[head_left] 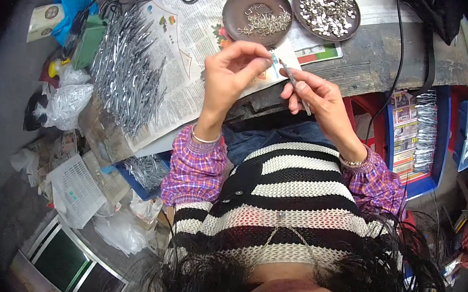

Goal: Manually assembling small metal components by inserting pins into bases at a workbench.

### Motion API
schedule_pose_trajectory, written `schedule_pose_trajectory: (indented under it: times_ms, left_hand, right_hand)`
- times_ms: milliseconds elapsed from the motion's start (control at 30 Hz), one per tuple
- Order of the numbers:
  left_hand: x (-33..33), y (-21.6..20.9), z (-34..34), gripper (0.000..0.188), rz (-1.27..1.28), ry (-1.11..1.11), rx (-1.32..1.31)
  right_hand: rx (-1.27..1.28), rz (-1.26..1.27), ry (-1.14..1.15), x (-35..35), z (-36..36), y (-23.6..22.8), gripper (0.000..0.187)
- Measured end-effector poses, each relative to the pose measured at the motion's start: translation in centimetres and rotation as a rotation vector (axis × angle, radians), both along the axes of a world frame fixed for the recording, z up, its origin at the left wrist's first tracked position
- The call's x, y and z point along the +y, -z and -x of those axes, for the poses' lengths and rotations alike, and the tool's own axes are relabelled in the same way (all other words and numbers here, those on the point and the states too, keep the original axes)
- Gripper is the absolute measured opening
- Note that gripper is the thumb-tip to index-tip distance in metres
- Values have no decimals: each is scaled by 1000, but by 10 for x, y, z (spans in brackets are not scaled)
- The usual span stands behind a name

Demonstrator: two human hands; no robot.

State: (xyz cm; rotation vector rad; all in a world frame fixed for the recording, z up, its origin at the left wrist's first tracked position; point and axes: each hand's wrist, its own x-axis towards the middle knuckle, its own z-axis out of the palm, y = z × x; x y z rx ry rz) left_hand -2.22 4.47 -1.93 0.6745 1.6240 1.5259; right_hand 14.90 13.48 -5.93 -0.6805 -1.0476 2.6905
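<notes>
My right hand grips a slim grey metal piece, held tilted with its upper end toward my left hand. My left hand is closed in a pinch, thumb and forefinger together near that end; what sits between them is too small to make out. Just beyond the hands stands a dark round dish with small metal pins in it. Beside it, a second dark dish holds many small round silvery pieces. Left of my left hand spreads a pile of slim grey metal pieces.
Newspaper covers part of the worn wooden table. Right of me, a blue tray holds rows of metal pieces, with another blue tray beyond. Black cables hang over the table edge. Plastic bags lie at left.
</notes>
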Motion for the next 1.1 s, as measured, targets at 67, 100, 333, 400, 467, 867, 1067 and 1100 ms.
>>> schedule_pose_trajectory:
  times_ms: [67,100,333,400,467,867,1067,1100]
  left_hand:
    - [-1,0,-7,10,-12,7,60]
    - [-1,2,-10,10,-45,6,123]
    - [-1,11,-14,12,-96,4,414]
    - [-2,10,-15,13,-90,15,482]
    - [-2,7,-17,12,-60,24,540]
    - [-3,5,-21,15,-97,15,764]
    - [-3,3,-24,13,-79,14,703]
    - [-4,4,-23,13,-80,14,703]
  right_hand:
    - [-8,-1,8,-2,1,-1,34]
    - [-9,-7,1,-2,1,-2,34]
    - [-14,-22,9,-3,0,-3,35]
    - [-15,-27,7,-4,0,-3,35]
    - [-16,-34,6,-4,0,-3,35]
    - [-31,-65,-10,-7,-1,-6,35]
    - [-37,-90,2,-9,0,-6,36]
    - [-48,-148,-8,-9,0,-8,35]
